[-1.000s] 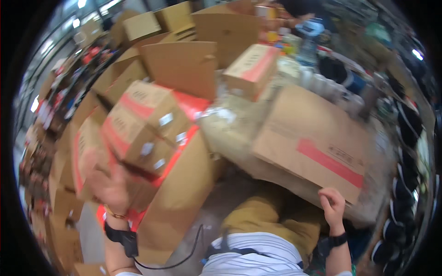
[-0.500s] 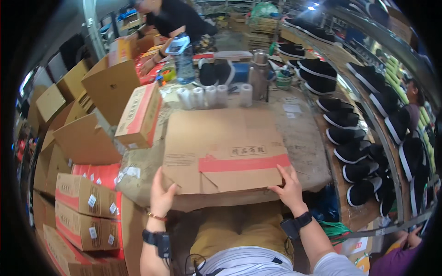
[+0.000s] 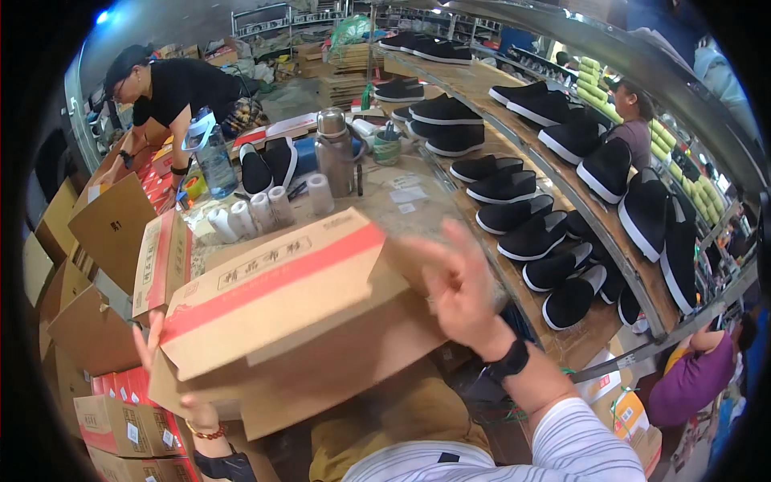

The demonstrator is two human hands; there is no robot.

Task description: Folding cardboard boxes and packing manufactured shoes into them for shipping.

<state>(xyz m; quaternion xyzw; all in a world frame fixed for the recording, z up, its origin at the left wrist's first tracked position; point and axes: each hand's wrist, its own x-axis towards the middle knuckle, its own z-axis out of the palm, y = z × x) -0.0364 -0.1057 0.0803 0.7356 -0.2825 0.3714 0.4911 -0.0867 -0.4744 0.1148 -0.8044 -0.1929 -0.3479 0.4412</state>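
Note:
A brown cardboard carton (image 3: 277, 293) with a red stripe and printing is tilted above the front of the worktable, squared out into a box shape with its flaps loose. My left hand (image 3: 200, 413) grips its left end, partly hidden by the cardboard, with fingertips showing on the far side. By the right end flaps, my right hand (image 3: 464, 296) has its fingers spread and holds nothing; motion blurs them, and whether they touch the flap I cannot tell. A finished carton (image 3: 161, 261) of the same kind stands just beyond the left end.
On the table (image 3: 405, 213) are white rolls (image 3: 261, 210), a steel flask (image 3: 335, 157), a water jug (image 3: 213, 161) and black shoes (image 3: 269, 165). Racks with more black shoes (image 3: 514, 189) line the right. Stacked cartons (image 3: 120, 426) stand at left. A co-worker (image 3: 185, 92) bends over boxes at far left.
The flat cardboard has been lifted and spread into a box shape, tilted. My right hand has let go of its near edge and risen. The view has swung to the right.

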